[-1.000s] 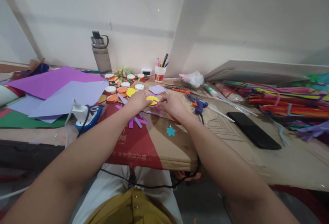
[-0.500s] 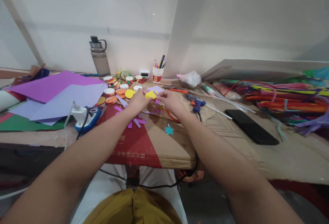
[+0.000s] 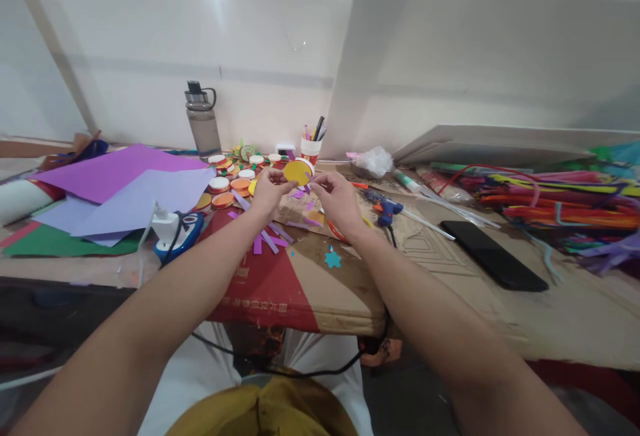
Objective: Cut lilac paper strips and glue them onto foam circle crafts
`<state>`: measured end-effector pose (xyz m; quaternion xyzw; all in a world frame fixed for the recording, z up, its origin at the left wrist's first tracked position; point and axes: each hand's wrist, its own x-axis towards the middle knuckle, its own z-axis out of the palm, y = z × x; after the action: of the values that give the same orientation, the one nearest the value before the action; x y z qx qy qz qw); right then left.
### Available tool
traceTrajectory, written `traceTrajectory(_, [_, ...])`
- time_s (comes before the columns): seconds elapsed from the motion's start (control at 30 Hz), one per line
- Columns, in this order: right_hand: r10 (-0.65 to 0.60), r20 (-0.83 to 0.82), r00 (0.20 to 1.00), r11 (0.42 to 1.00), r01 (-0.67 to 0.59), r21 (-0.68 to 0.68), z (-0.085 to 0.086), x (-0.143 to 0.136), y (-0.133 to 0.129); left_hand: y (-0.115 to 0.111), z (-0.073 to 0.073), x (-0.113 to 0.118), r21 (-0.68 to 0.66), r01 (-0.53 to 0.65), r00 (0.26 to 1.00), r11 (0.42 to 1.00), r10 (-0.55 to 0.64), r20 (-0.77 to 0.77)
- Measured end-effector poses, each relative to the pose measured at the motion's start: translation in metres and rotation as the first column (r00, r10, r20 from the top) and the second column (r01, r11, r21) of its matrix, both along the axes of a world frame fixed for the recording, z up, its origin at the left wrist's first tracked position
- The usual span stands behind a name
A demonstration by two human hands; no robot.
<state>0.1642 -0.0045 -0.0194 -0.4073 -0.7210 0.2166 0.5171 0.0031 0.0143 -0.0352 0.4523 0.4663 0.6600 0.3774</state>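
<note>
My left hand (image 3: 270, 193) pinches the left edge of a round yellow disc (image 3: 297, 173) with a white rim, held up above the table with its yellow face tilted toward me. My right hand (image 3: 336, 197) is at the disc's right edge, thumb and fingertips closed on a small purple paper strip (image 3: 309, 177). Whether those fingers also grip the disc I cannot tell. Beneath and beside the hands lie loose purple paper strips (image 3: 268, 241). Several round discs with white or orange tops (image 3: 223, 200) sit to the left of my left hand.
Purple and lilac paper sheets (image 3: 120, 173) and a blue power socket (image 3: 193, 231) lie left. A water bottle (image 3: 204, 126) and a pen cup (image 3: 311, 149) stand at the back. Rightward are a blue glue gun (image 3: 387, 211), a black phone (image 3: 493, 255) and bundled pipe cleaners (image 3: 565, 199).
Both hands have lifted slightly, and the yellow disc has risen and tilted so its face shows more fully. The purple strip now shows at the disc's right edge. The camera view has tipped upward.
</note>
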Motion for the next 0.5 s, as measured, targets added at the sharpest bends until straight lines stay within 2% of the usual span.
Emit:
traceTrajectory(0.07, [0.004, -0.037, 0.999, 1.000, -0.004, 0.002, 0.001, 0.000, -0.001, 0.000, 0.004, -0.001, 0.036, 0.051, 0.993, 0.998, -0.055, 0.101])
traceTrajectory(0.17, [0.000, -0.110, 0.994, 1.000, -0.003, -0.026, 0.002, -0.002, -0.002, -0.002, 0.011, -0.001, 0.065, 0.251, 0.942, 0.966, -0.259, 0.211])
traceTrajectory(0.23, [0.021, -0.147, 0.989, 0.999, -0.027, -0.042, 0.002, -0.003, -0.002, -0.004, 0.015, -0.001, 0.066, 0.350, 0.900, 0.934, -0.355, 0.252])
traceTrajectory(0.37, [0.072, -0.216, 0.974, 0.990, -0.096, -0.107, 0.005, -0.004, -0.002, -0.007, 0.020, -0.005, 0.076, 0.353, 0.881, 0.933, -0.358, 0.308])
traceTrajectory(0.5, [0.098, -0.240, 0.966, 0.957, -0.158, -0.245, 0.009, 0.000, -0.002, -0.005, 0.021, -0.013, 0.047, 0.323, 0.890, 0.945, -0.320, 0.325])
